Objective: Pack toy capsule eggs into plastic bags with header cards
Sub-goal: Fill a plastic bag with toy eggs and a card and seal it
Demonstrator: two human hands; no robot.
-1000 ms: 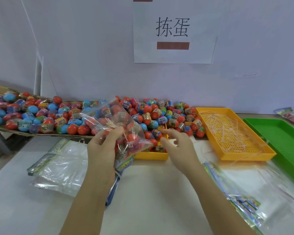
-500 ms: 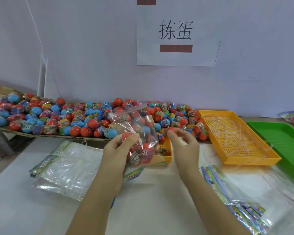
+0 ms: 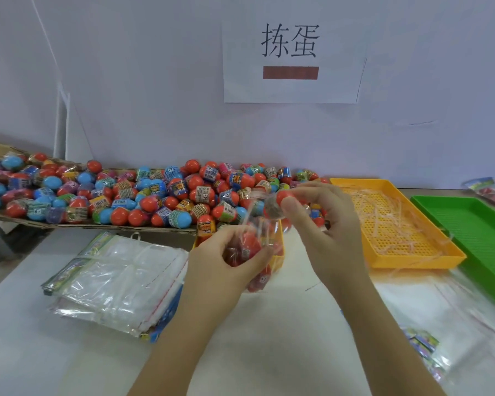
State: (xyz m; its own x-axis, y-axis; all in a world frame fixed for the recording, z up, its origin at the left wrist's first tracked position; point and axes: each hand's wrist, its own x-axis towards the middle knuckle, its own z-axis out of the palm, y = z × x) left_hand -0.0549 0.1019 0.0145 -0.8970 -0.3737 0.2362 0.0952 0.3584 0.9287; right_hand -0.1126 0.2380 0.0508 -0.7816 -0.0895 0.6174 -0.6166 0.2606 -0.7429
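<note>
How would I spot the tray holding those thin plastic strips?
Find the paper sign on the wall, then look down and right to the table. Two shallow trays lie side by side. It is the yellow tray, left of the green tray, strewn with clear strips.

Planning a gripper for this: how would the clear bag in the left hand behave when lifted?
Probably floppy: the clear bag crumples around its eggs where the left hand grips it. Likely slippery, since the film looks glossy. Its load may shift, as the round eggs lie loose inside.
</note>
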